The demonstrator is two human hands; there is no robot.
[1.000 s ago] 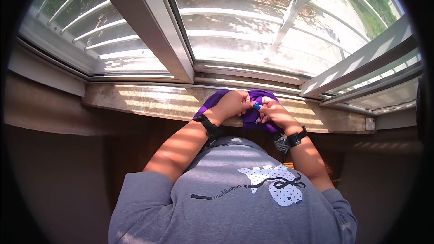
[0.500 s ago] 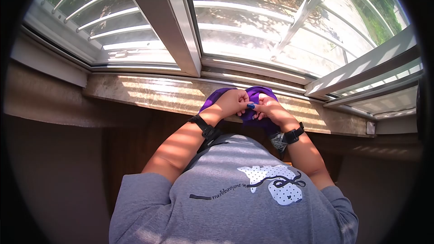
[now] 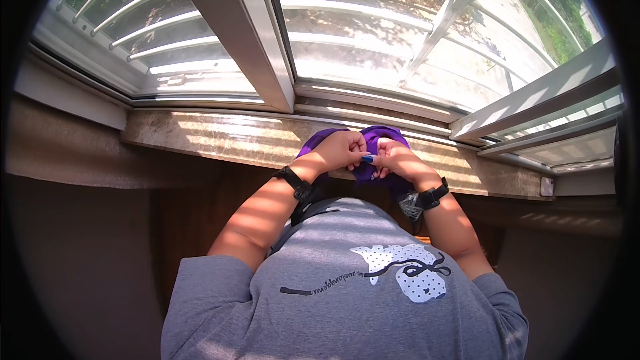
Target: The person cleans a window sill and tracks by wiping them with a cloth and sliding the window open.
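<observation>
Purple cloth point(image 3: 382, 136) lies bunched on the front edge of the stone sill and hangs down over it, around and beneath both hands. My left hand point(image 3: 340, 150) is closed with its fingertips pinched at the cloth. My right hand point(image 3: 396, 159) is closed too, its thumb with a blue nail meeting the left fingertips over the cloth. Anything small between the fingertips is too tiny to make out. Each wrist wears a black band. A crumpled clear, shiny thing point(image 3: 411, 207) hangs beside the right wrist.
The stone sill point(image 3: 227, 135) runs across in front of me, striped with sunlight. Behind it stand window frames point(image 3: 235, 27) and white bars point(image 3: 353, 8). A small pale block point(image 3: 547, 187) sits at the sill's right end. Brown curtain-like material point(image 3: 73, 153) is at the left.
The view has shifted slightly, so the window and sill sit a little differently. Both hands remain together at the purple cloth, with fingertips slightly moved.
</observation>
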